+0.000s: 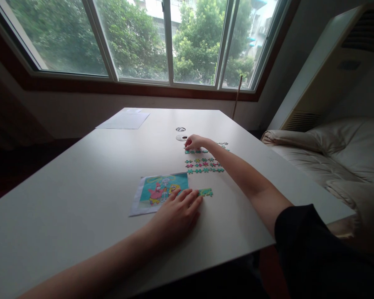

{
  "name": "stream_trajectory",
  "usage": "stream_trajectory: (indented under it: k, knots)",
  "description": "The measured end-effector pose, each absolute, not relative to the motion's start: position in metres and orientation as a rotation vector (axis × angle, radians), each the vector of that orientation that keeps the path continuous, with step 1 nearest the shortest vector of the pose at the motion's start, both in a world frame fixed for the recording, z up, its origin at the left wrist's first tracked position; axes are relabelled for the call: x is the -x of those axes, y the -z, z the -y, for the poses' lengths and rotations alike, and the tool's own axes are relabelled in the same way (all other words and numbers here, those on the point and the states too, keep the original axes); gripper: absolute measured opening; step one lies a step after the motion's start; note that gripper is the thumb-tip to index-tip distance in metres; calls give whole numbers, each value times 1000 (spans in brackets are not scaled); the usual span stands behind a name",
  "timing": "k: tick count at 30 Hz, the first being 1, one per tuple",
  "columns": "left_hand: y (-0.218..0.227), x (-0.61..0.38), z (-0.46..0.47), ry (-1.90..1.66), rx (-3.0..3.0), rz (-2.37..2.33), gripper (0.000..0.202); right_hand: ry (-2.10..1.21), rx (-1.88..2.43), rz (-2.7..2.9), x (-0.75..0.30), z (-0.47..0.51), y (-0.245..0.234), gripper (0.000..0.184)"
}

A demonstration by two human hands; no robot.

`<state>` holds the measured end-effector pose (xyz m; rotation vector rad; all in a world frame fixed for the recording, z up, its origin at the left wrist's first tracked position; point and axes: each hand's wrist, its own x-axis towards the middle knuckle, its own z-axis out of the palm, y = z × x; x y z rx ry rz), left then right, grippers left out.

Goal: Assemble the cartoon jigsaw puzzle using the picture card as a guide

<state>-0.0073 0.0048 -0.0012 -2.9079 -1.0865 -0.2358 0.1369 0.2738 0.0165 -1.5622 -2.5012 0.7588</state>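
Flat on the lower right corner of a cartoon picture sheet (156, 192) lies my left hand (181, 207), fingers stretched out. Just beyond its fingertips is a small joined strip of green and yellow jigsaw pieces (206, 192). My right hand (194, 142) reaches farther out, thumb and fingers pinched at the far left end of the loose pieces, on what looks like a jigsaw puzzle piece mostly hidden by the fingers. Several loose jigsaw pieces (198, 165), teal, pink and yellow, lie in rows between the two hands. My right forearm covers part of these rows.
Two round discs (180, 129) are set in the white table (81, 187) beyond my right hand. White papers (123, 120) lie at the far left corner. A beige sofa (355, 153) stands to the right, and a window (137, 41) is behind the table.
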Motion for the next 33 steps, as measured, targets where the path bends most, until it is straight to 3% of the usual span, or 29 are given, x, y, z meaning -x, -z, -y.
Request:
stream_trajectory:
  k: [13,22,28,33]
  knots:
    - [5,9,-5,255,2892,1081,34,-681,1223,2400,-151,-232,-24,25]
    - [4,7,-6,285,2896,1061,34,-1052,890,2371,-197,-142,-27,19]
    - [6,8,-4,282,2901,1061,33,-1231,969,2296,-226,-100,-20,25]
    - [8,8,-5,290,2889,1072,32,-1030,1155,2390,-239,-89,-19,25]
